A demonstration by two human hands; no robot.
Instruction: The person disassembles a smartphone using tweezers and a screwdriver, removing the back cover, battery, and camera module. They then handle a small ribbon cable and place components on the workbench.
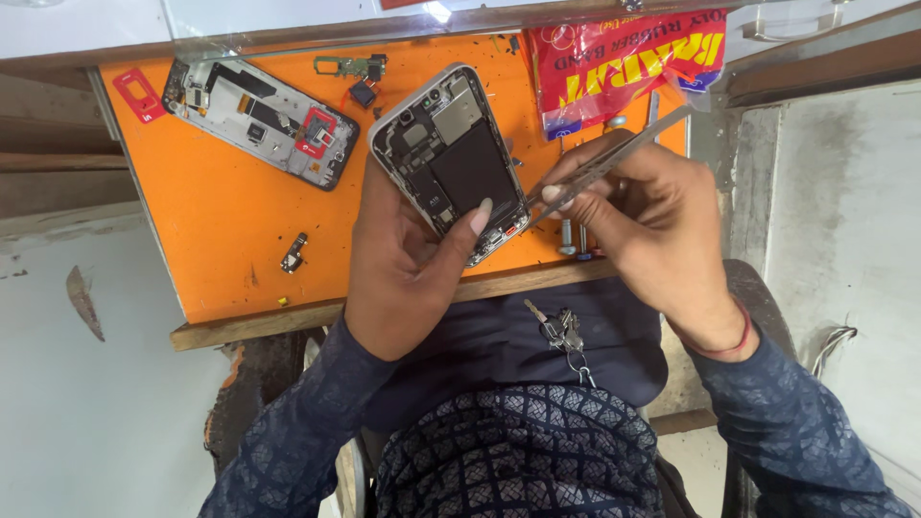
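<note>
Head view, only view. The left hand is gripping an opened phone at centre frame, fingers clenched around its lower end, thumb lying across the exposed interior. The back is already off: dark battery area, metal shields and camera modules are showing. The right hand is pinching metal tweezers, fingers closed on them, tips pointing at the phone's lower right corner, touching or just short of it; cannot tell which.

Judging progress: disassembly looks well under way, internal parts mostly seated. A second stripped phone is lying upper left, with a small circuit strip and a loose dark part near it.

Room: the orange surface is offering open space at lower left. Its front edge is running just under the hands; keys are resting on the lap below. A red packet is crowding the upper right, with small screwdriver tips standing just beneath the right hand.
</note>
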